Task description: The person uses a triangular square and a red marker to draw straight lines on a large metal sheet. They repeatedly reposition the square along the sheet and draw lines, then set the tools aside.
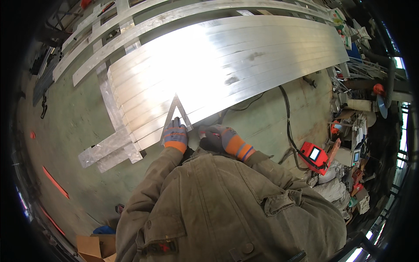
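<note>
My left hand (176, 132), in a grey and orange work glove, lies on a metal triangle square (170, 114) at the near edge of a wide panel of shiny metal planks (279, 56). Its fingers grip the lower part of the square, whose tip points away from me across the planks. Just to the right, past the panel's edge, my right hand (222, 138) is closed in a matching glove. What it holds is blurred and partly hidden, so I cannot make out its kind.
Crossed metal bars (111, 153) support the panel's left end. More long bars (144, 28) lie beyond it. A black cable (287, 115) runs over the green surface to a red machine (314, 156) with a screen. Clutter fills the right side. A cardboard box (89, 245) stands at lower left.
</note>
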### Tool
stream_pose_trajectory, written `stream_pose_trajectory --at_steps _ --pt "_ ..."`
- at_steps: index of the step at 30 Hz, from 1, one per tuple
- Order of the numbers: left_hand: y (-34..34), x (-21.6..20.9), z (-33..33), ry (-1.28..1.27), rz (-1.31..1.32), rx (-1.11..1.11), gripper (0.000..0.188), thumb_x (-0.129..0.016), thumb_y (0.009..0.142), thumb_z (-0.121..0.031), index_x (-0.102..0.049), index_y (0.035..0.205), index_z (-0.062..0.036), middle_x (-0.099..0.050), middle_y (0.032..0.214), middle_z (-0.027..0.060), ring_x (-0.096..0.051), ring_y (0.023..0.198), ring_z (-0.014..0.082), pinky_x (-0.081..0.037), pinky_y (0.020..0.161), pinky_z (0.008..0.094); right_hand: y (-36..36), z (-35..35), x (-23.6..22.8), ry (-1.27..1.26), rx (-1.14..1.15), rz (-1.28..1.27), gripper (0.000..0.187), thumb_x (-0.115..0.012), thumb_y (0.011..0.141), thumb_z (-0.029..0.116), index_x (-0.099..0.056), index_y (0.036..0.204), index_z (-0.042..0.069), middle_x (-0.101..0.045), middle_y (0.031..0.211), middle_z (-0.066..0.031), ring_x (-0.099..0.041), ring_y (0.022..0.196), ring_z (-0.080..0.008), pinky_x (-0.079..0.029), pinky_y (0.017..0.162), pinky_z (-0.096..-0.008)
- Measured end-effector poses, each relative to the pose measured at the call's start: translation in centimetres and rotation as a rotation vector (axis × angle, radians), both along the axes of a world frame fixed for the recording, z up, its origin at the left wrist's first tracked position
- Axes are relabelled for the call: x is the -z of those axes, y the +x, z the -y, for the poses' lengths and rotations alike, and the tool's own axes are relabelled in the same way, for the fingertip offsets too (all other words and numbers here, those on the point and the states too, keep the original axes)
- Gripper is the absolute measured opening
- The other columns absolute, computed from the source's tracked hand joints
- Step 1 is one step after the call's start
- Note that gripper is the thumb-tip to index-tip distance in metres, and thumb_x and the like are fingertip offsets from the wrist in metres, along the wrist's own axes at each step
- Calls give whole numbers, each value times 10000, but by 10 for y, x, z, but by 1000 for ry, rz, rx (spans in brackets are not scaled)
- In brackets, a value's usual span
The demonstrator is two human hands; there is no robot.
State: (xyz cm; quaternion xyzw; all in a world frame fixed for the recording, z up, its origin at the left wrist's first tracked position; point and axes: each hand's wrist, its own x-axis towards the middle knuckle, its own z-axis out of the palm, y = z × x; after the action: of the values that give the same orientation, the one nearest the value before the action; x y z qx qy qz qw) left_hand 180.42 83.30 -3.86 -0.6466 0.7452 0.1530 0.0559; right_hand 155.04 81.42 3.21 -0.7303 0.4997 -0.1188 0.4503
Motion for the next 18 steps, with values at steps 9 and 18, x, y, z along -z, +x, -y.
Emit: stream_pose_trajectory --at_steps 9,18 --pt "39 -7 -16 101 -9 -45 347 -660 1015 -181 -780 1314 -53 -548 1677 199 -624 1408 388 -555 1077 506 36 -1 33 -96 43 14 312 -682 1073 342 -773 1241 95 -787 1176 -195 -733 1131 -432 -577 986 -500" --pt "51 3 -19 130 -18 0 332 -654 1005 -176 -758 1281 -24 -517 1698 224 -596 1461 391 -533 1151 486 51 -2 30 -98 105 -64 333 -674 1084 367 -792 1306 149 -793 1102 -206 -752 994 -411 -594 870 -485"
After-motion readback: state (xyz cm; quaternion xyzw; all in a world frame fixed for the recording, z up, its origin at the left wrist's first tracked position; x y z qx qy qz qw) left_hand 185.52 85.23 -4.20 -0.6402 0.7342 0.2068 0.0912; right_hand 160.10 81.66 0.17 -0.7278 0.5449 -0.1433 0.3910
